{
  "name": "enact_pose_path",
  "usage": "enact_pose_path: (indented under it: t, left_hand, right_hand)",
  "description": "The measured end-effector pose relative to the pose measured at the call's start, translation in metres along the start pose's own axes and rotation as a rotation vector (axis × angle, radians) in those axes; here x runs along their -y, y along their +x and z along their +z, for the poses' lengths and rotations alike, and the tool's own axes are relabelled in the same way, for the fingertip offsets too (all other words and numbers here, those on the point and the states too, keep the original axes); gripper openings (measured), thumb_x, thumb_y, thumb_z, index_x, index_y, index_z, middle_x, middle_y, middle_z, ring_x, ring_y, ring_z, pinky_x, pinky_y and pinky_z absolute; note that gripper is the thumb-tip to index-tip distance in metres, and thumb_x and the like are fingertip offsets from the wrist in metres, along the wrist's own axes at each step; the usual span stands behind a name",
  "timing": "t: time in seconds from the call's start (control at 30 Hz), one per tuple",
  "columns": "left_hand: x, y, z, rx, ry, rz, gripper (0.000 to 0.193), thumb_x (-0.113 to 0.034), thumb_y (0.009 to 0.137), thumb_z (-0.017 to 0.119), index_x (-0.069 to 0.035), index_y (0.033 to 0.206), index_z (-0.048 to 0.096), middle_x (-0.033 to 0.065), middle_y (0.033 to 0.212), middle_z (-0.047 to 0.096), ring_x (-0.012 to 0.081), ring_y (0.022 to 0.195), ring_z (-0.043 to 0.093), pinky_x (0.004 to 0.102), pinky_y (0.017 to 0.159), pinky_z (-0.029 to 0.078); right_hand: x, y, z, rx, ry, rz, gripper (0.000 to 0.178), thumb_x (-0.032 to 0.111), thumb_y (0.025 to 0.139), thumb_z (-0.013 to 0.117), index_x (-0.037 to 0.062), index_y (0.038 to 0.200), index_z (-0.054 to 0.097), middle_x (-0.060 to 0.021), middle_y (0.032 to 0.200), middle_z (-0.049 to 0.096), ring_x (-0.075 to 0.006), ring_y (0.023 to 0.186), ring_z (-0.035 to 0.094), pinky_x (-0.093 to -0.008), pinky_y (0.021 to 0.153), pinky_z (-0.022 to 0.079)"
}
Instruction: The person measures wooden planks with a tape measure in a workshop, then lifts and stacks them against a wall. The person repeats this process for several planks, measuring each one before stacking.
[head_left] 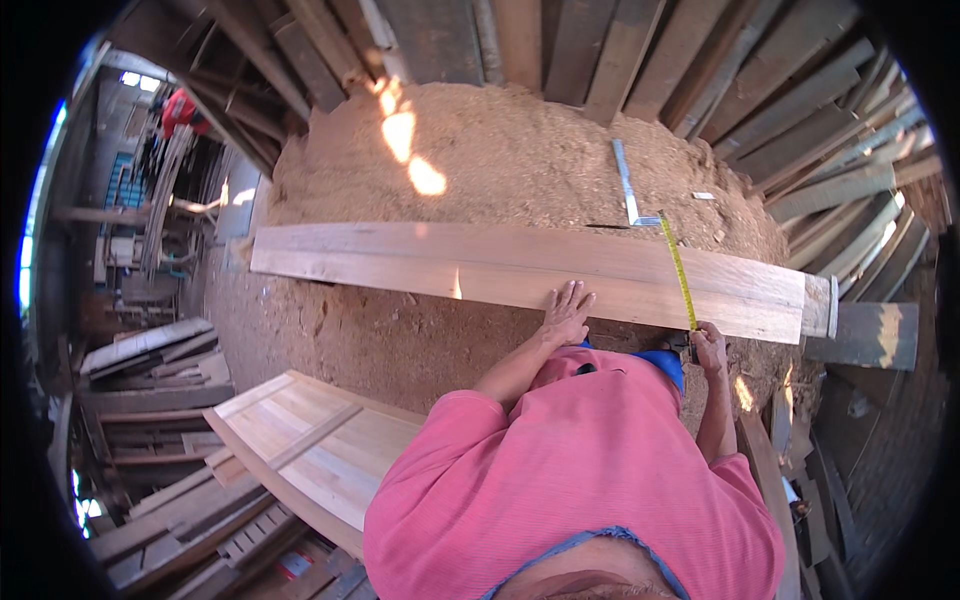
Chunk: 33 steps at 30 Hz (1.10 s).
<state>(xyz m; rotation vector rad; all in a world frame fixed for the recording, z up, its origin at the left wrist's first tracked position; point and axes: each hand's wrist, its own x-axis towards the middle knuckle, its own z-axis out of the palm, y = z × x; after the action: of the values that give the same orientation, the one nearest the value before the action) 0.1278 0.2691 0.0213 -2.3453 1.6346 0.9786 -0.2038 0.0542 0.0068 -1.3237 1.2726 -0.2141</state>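
A long, pale wooden plank (400,255) lies crosswise in front of me. My left hand (568,315) rests on its near edge, fingers stretched out, holding nothing. At the same edge farther right, my right hand (711,350) is closed around a tape measure (679,268). The yellow blade runs out across the plank's width to its far edge; the case is mostly hidden by my hand. Just beyond the plank, a metal carpenter's square (625,185) lies on the sawdust, its short arm close to the blade's end.
Many boards (610,50) lean around the far side and right. A panelled wooden door (310,440) lies at my lower left, by stacked timber (170,510). A small whitish piece (703,196) lies on the sawdust-covered ground (500,150). A dark board (865,335) sits beyond the plank's right end.
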Motion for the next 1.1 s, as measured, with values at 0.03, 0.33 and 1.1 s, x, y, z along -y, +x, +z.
enact_pose_path:
  t: [0.03,0.33,1.1]
  left_hand:
    - [0.016,-0.009,0.003,-0.039,-0.035,-0.034,0.093,-0.037,0.090,0.070,-0.018,0.168,0.023,0.0229,0.175,0.006,0.0400,0.162,0.002,0.0639,0.128,0.008]
    - [0.120,-0.052,-0.001,-0.094,-0.105,-0.293,0.101,-0.031,0.086,0.074,-0.023,0.169,0.017,0.0230,0.175,0.001,0.0415,0.162,-0.001,0.0673,0.126,0.007]
    - [0.304,-0.022,-0.003,-0.239,0.199,0.366,0.098,-0.024,0.086,0.072,-0.019,0.169,0.020,0.0304,0.172,0.008,0.0506,0.159,0.003,0.0609,0.128,0.006]
  right_hand:
    - [0.011,0.002,0.019,0.072,0.004,-0.070,0.036,0.017,0.091,0.070,0.0009,0.122,0.068,-0.0024,0.083,0.068,-0.0076,0.068,0.056,-0.0276,0.058,0.045]
    - [0.083,0.021,0.143,0.305,-0.180,-0.082,0.035,0.016,0.091,0.071,0.0009,0.122,0.067,-0.0044,0.079,0.067,-0.0090,0.063,0.057,-0.0294,0.053,0.044]
    - [0.114,0.026,0.295,-0.031,0.161,0.020,0.029,0.014,0.094,0.069,0.0007,0.119,0.063,-0.0033,0.072,0.061,-0.0111,0.057,0.058,-0.0286,0.047,0.045]
